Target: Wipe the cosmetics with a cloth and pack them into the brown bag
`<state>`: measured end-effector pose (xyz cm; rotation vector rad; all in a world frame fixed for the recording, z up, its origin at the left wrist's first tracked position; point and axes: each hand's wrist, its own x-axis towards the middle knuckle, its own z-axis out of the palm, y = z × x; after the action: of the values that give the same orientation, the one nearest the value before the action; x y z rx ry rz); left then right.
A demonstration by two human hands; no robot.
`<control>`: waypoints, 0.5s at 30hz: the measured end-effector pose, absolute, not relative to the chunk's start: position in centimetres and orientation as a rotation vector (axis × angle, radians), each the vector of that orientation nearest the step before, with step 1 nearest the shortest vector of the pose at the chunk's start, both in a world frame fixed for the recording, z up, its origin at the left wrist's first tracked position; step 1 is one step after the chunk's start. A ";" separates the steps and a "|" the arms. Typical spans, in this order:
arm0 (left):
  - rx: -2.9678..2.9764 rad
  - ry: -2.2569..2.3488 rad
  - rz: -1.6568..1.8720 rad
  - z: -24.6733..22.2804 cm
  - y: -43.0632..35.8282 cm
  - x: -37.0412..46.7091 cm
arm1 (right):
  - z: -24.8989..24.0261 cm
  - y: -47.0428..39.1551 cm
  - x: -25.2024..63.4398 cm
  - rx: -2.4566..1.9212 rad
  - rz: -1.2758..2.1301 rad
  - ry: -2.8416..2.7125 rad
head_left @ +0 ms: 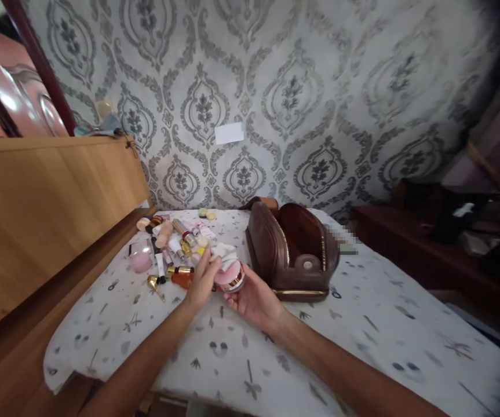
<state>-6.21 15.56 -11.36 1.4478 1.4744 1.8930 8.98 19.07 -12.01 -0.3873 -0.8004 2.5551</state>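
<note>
My right hand [258,298] is closed round a small round jar [234,279] with a pink lid and a shiny copper band. White cloth [224,255] lies against the jar's top, and my left hand [203,281] grips it beside the jar. Just right of my hands stands a brown leather bag [293,252], its zipped top wide open. Left of my hands lies a group of cosmetics: a pink jar [140,259], a beige bottle [164,234], a white tube [160,266] and several other tubes and bottles.
The table has a white patterned cover [241,359]. Two small round items [207,214] lie near its back edge. A wooden panel [54,214] rises on the left, and a patterned wall [250,104] stands behind. Dark red furniture [427,266] is at the right.
</note>
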 end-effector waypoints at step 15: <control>1.930 1.424 1.433 -10.1 13.4 -6.1 | -12.8 19.8 9.7 -0.484 2.363 -0.828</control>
<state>-6.14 13.42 -10.07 1.9300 1.4237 1.4334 9.66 19.77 -12.76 -0.4836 -0.8278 2.3626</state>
